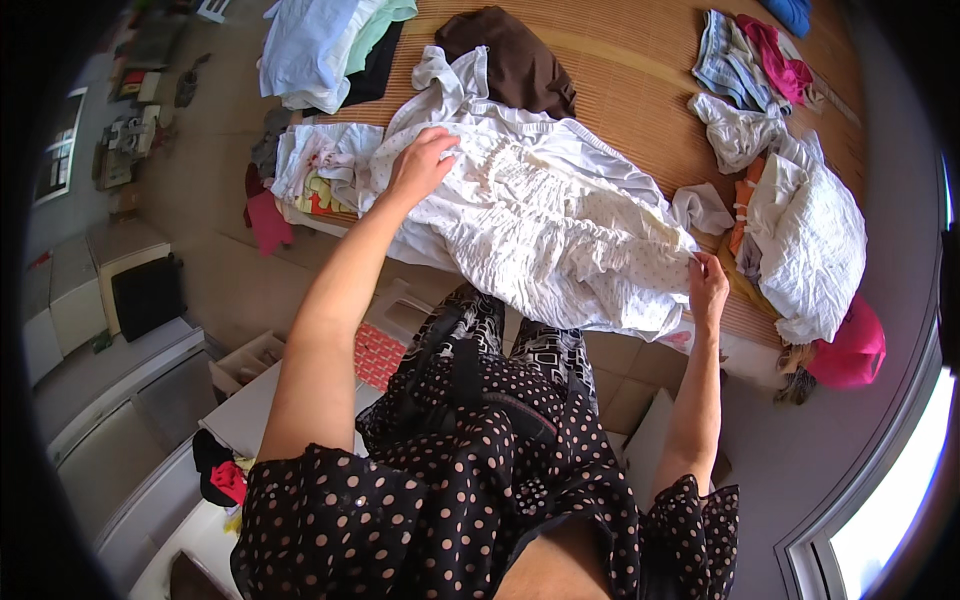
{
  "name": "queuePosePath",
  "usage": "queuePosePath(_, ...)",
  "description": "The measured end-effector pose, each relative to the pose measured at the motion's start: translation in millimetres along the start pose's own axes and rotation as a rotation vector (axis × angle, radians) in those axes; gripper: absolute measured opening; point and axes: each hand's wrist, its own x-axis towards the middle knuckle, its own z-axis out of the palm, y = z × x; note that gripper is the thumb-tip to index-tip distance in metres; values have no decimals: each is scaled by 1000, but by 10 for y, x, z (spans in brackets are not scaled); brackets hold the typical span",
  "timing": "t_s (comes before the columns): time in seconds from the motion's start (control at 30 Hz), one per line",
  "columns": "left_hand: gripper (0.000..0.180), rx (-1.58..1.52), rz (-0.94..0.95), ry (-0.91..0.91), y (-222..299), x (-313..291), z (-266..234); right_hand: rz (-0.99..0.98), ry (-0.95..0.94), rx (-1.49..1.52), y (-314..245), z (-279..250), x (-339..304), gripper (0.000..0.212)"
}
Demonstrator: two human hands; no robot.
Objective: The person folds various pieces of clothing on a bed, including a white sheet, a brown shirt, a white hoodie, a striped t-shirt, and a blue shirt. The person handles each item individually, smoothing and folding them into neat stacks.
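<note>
A white dress point(560, 215) with tiny dots and gathered, stretchy bands lies spread and wrinkled along the near edge of the bed. My left hand point(422, 168) rests at its upper left part, fingers bent closed on the cloth. At the right end, my right hand point(708, 287) pinches the dress's edge between thumb and fingers. Beyond the dress, and partly under it, is another white garment point(450, 75). A brown folded cloth point(510, 60) lies behind that. Small folded printed clothes point(325, 160) sit just left of my left hand.
The bed has a woven bamboo mat point(630, 90). Stacked light clothes point(320, 50) lie at the far left. More clothes point(745, 60) and a white heap point(810, 230) lie on the right, beside a bright pink item point(850, 345). A white cabinet point(240, 410) stands behind my left arm.
</note>
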Motion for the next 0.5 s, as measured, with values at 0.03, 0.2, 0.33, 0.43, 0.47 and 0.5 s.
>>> queuePosePath(0.03, 22, 71, -28, -72, -4, 39, 68, 8, -6, 13, -44, -52, -32, 17)
queuePosePath(0.2, 14, 93, 17, -98, 88, 163, 28, -35, 13, 241, -362, -510, -199, 13)
queuePosePath(0.33, 8, -647, -306, -208, 633, 287, -941, -88, 154, 102, -1083, -1431, -310, 11)
queuePosePath(0.43, 12, -654, -61, -143, 1011, 621, -1902, -294, 370, 1, -1680, -2162, -194, 17)
queuePosePath(0.47, 13, -585, 38, -73, 1134, 746, -2207, -298, 404, -111, -1897, -2421, -119, 19)
queuePosePath(0.5, 16, -520, 130, -64, 1325, 881, -2507, -294, 442, -225, -2125, -2694, -59, 22)
